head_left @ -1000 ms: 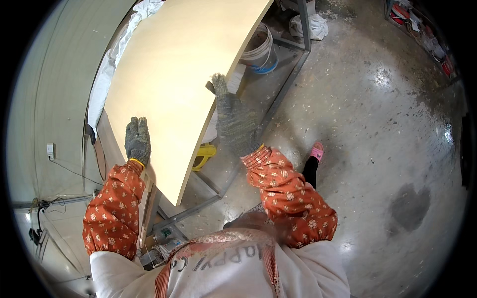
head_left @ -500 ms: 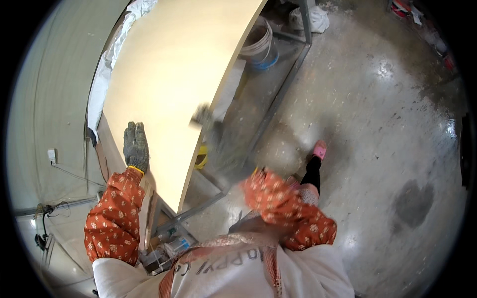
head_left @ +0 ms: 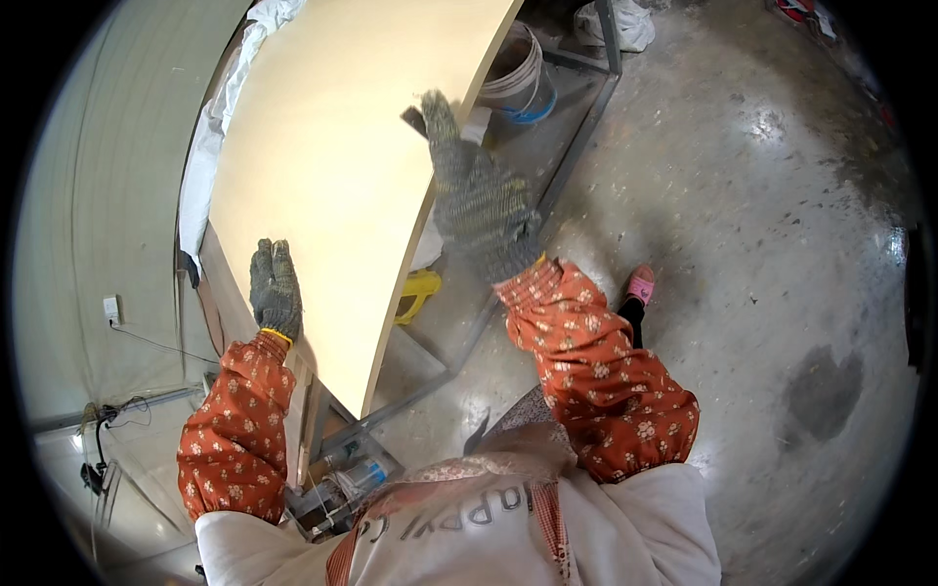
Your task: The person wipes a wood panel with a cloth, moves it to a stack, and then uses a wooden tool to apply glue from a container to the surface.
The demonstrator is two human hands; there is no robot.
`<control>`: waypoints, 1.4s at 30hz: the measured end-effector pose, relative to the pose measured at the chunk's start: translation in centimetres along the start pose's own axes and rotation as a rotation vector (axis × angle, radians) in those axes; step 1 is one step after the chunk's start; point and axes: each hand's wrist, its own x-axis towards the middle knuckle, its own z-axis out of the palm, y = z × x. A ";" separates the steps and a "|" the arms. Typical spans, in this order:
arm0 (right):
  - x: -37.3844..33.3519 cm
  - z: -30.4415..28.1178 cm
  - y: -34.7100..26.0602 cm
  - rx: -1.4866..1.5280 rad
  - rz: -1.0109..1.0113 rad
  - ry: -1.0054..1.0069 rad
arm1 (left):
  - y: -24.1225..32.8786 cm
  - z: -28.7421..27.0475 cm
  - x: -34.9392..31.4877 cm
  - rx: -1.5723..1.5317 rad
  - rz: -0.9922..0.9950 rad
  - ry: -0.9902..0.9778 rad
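Note:
A large pale, smooth board (head_left: 322, 146) slants away from me, its thick right edge facing the floor. My left hand (head_left: 275, 288), in a grey knit glove with a yellow cuff, lies flat on the board's left side near its close end, fingers stretched out. Farther up, at the right edge, is my right hand (head_left: 479, 200) in a matching glove. A small dark flat piece (head_left: 415, 120) juts out past its fingers over the board; its kind is unclear, and the glove hides the rest of it.
Under the board runs a grey metal frame (head_left: 586, 122). A white bucket (head_left: 518, 83) and a yellow object (head_left: 417, 296) sit within that frame. White sheeting (head_left: 200, 176) lines the board's left side. A white sack (head_left: 625, 27) lies on the floor beyond.
My right hand, blurred earlier, has moved forward along the board's right edge with the dark piece. My left hand stays flat on the board. The view has shifted slightly.

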 end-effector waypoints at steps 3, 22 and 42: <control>-2.8 2.5 -1.3 0.011 -0.129 0.225 | -0.7 0.2 -0.3 0.043 0.025 0.005; -7.9 3.9 -1.5 0.004 -0.162 0.415 | -0.2 0.3 0.3 -0.063 -0.180 -0.146; -9.1 4.3 -3.3 1.006 0.325 0.430 | 18.0 -4.3 15.7 -0.579 0.374 0.371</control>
